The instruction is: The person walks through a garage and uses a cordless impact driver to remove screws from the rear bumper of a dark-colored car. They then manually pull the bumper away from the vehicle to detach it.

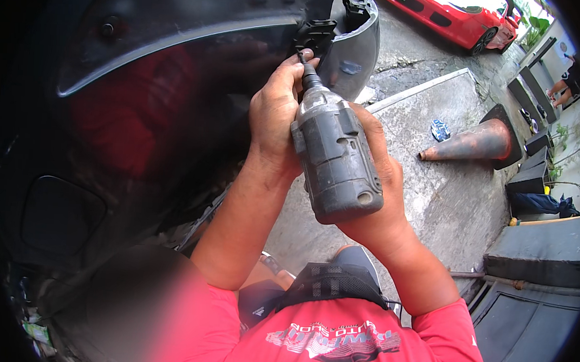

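One power driver, dark grey and scuffed, is at the centre of the view, seen from above and behind, its slender bit pointing away from the wearer toward a black bracket. The bracket sits at the corner of a glossy dark car panel, which fills the left side, right beside a curved grey body piece. The right hand has its grip clamped on the driver, from the far side and below; the handle and trigger are hidden, so whether the trigger is pressed cannot be told. The left hand has its grip drawn together around the front of the bit, fingertips close against the bracket.

The step in hand appears to be lining up the bit with a fastener at the bracket, to drive it or take it out; the fastener is too small and covered to make out. The next move seems to call for a square seat, steady pressure along the bit and the left fingers guiding it without being caught when it spins.

Beyond, on concrete ground, an orange cone lies on its side; a red car stands farther off.
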{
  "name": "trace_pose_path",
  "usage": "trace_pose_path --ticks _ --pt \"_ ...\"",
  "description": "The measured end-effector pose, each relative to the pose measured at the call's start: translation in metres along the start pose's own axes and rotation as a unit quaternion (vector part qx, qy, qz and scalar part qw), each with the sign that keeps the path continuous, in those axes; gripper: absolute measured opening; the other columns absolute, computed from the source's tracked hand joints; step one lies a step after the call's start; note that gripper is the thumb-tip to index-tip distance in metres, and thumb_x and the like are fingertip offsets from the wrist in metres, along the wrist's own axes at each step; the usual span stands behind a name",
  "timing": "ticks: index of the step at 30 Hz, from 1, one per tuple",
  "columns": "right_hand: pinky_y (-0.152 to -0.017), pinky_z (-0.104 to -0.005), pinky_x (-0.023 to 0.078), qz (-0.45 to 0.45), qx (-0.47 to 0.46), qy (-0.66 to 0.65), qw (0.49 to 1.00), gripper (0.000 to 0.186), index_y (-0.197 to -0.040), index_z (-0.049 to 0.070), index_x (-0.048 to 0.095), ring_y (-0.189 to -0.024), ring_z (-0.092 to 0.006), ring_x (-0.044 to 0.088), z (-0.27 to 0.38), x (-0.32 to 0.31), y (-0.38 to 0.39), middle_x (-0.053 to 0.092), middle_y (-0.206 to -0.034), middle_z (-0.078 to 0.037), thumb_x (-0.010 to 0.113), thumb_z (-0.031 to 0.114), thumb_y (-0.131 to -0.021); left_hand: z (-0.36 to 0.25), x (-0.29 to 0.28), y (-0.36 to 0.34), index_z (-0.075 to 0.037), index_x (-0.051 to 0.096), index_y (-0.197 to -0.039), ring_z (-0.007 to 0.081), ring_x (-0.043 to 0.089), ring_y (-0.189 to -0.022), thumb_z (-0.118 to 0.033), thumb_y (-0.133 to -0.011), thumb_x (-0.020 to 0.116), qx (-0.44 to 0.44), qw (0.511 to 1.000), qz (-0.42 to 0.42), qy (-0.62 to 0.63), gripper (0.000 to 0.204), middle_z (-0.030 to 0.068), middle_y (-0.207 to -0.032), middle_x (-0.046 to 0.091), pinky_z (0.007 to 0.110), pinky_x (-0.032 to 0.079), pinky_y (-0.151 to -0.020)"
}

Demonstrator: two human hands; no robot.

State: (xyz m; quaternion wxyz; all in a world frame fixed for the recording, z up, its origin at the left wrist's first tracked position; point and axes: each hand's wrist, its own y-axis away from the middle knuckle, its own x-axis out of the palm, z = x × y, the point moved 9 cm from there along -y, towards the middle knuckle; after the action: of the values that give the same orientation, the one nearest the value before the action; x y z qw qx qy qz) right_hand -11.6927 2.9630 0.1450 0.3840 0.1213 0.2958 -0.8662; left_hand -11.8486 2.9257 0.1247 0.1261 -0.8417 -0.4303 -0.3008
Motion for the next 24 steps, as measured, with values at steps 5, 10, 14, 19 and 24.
trace_pose_path --ticks 5,10,14,19,24 --pt "-0.091 -0.0380 0.057 0.014 0.000 0.000 1.000 0.074 -0.143 0.004 0.052 -0.107 -0.0317 0.074 -0.005 -0.008 -0.004 0.070 -0.126 -0.017 0.082 0.007 -0.075 0.001 0.004 0.003 0.000 0.065 -0.128 0.0139 0.060 -0.102 -0.018 -0.102 0.053 0.016 1.000 -0.018 -0.005 0.034 0.0059 -0.114 0.065 0.030 0.050 -0.093" --pt "-0.090 -0.0350 0.055 0.002 -0.025 0.006 1.000 0.051 -0.123 0.001 0.066 -0.101 -0.0269 0.071 -0.026 -0.011 -0.004 0.070 -0.117 -0.016 0.080 0.001 -0.073 0.010 0.005 -0.003 -0.001 0.065 -0.124 0.0133 0.057 -0.105 -0.016 -0.101 0.054 0.018 1.000 -0.015 -0.013 0.030 0.0035 -0.113 0.063 0.028 0.045 -0.099" --pt "-0.084 -0.0350 0.055 0.010 -0.066 0.001 0.998 0.041 -0.113 0.002 0.071 -0.094 -0.0278 0.070 -0.026 -0.013 -0.004 0.070 -0.108 -0.014 0.078 0.000 -0.073 0.012 0.006 -0.005 -0.002 0.066 -0.123 0.0129 0.057 -0.103 -0.018 -0.103 0.054 0.029 0.999 -0.016 -0.034 0.028 0.0028 -0.112 0.062 0.029 0.046 -0.096" --pt "-0.080 -0.0373 0.056 0.038 -0.075 0.018 0.996 0.036 -0.109 0.003 0.069 -0.089 -0.0320 0.071 -0.018 -0.018 -0.005 0.072 -0.100 -0.013 0.078 0.004 -0.073 0.009 0.011 -0.003 -0.003 0.065 -0.123 0.0131 0.058 -0.099 -0.021 -0.106 0.052 0.035 0.997 -0.016 -0.060 0.028 0.0028 -0.109 0.061 0.029 0.049 -0.091" --pt "-0.078 -0.0343 0.056 0.021 -0.101 0.005 0.995 0.037 -0.107 0.003 0.069 -0.084 -0.0284 0.071 -0.018 -0.020 -0.005 0.071 -0.096 -0.011 0.078 0.002 -0.071 0.012 0.015 -0.002 -0.001 0.062 -0.125 0.0135 0.059 -0.095 -0.023 -0.106 0.051 0.026 0.998 -0.020 -0.055 0.031 0.0037 -0.107 0.060 0.029 0.052 -0.085"
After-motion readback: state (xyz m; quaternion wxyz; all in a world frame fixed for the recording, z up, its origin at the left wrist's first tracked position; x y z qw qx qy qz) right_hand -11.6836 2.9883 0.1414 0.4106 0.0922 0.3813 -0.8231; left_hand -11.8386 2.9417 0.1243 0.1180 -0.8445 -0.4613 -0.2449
